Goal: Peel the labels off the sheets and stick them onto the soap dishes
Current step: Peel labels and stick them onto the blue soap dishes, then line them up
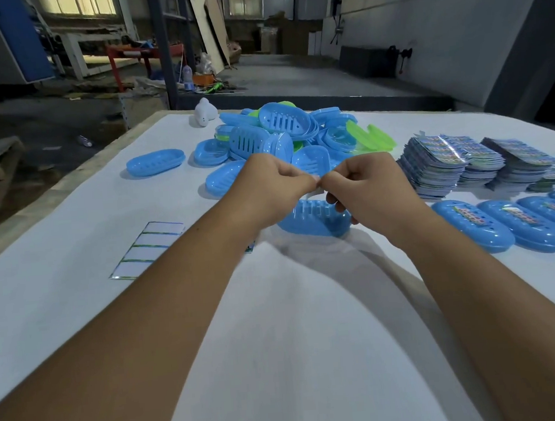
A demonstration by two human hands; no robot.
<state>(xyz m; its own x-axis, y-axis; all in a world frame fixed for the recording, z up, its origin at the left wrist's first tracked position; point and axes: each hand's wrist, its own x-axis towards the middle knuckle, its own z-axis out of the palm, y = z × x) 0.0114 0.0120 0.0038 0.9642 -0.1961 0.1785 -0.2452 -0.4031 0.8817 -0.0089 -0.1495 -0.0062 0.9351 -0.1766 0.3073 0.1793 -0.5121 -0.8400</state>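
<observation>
Left hand and right hand meet fingertip to fingertip above blue dish, fingers curled, seemingly pinching label; right fingers touch dish.

Dim workshop w/ grey concrete floor, lit windows, white-covered table.

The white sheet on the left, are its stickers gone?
Gone: the white backing sheet shows only blank white rows between thin green lines.
</observation>
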